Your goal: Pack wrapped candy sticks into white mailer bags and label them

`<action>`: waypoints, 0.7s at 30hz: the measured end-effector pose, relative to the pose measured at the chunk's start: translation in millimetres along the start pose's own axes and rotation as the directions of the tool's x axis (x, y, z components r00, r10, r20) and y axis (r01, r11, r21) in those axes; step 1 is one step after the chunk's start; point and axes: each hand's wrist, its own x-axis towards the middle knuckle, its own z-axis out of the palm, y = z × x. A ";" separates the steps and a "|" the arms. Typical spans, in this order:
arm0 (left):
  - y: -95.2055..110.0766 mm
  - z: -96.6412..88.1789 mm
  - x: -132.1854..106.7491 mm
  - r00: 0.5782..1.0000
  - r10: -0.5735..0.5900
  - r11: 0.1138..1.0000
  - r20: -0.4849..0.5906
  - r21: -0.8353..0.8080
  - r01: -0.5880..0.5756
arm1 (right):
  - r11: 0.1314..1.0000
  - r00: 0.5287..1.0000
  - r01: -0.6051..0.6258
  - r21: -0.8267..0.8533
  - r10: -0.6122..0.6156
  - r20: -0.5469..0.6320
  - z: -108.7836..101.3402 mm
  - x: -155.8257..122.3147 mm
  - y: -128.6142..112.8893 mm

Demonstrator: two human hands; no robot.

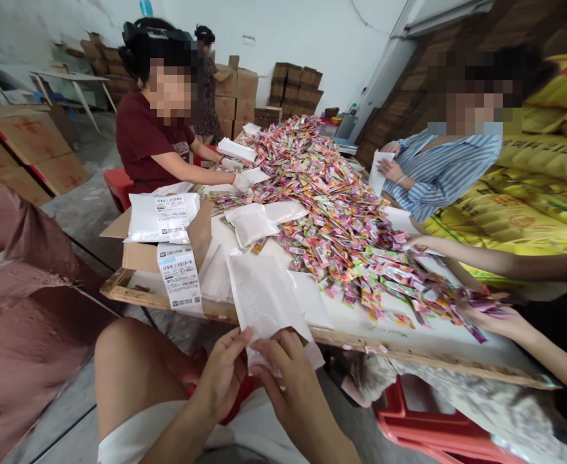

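A white padded mailer bag (267,290) leans over the table's near edge, its lower end between my two hands. My left hand (228,367) pinches the bag's lower left edge with thumb and fingers. On the lower right part, my right hand (286,364) grips the bag, fingers bent over its front. Just behind it on the table lie two more white bags (252,225). Flat white envelopes (216,274) rest beside the held bag. Whatever the bag contains is hidden.
Colourful small packets (322,187) heap across the table (457,345). An open cardboard box (199,235) holds labelled white parcels (162,216) at left. A co-worker in a maroon shirt (141,138) and one in a striped shirt (448,167) sit across. Another person's hands (493,319) gather packets at right.
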 end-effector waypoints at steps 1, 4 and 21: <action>1.9 1.1 0.4 1.000 -0.006 1.000 0.012 0.013 0.006 | 1.000 1.000 0.001 -0.028 -0.001 0.000 -0.5 0.3 0.1; 5.2 3.6 1.6 0.999 -0.030 0.999 0.023 0.046 0.029 | 0.998 1.000 0.005 -0.070 -0.007 -0.017 -3.9 1.8 -0.8; 18.7 3.3 3.8 0.988 -0.121 0.988 -0.097 0.081 0.129 | 0.924 0.990 -0.033 0.382 0.083 -0.115 -44.1 -24.7 11.8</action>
